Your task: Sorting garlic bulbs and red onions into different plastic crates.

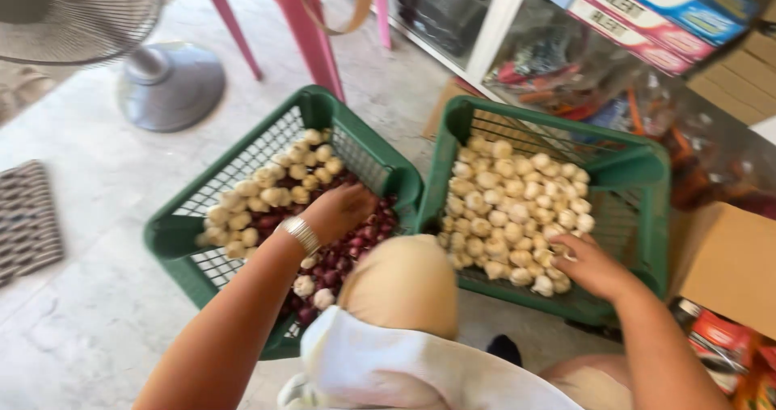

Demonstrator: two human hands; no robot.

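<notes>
Under left hand [339, 210]: red onions [356, 244]; right hand [594, 268] touching garlic [517, 208].

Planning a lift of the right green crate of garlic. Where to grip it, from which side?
Grip the right crate by its thick solid top rim, probably at the two short ends, coming from above. The walls are open lattice, likely weaker, and garlic bulbs fill the floor. The right hand is in its near corner; the left hand is in the other crate.
</notes>
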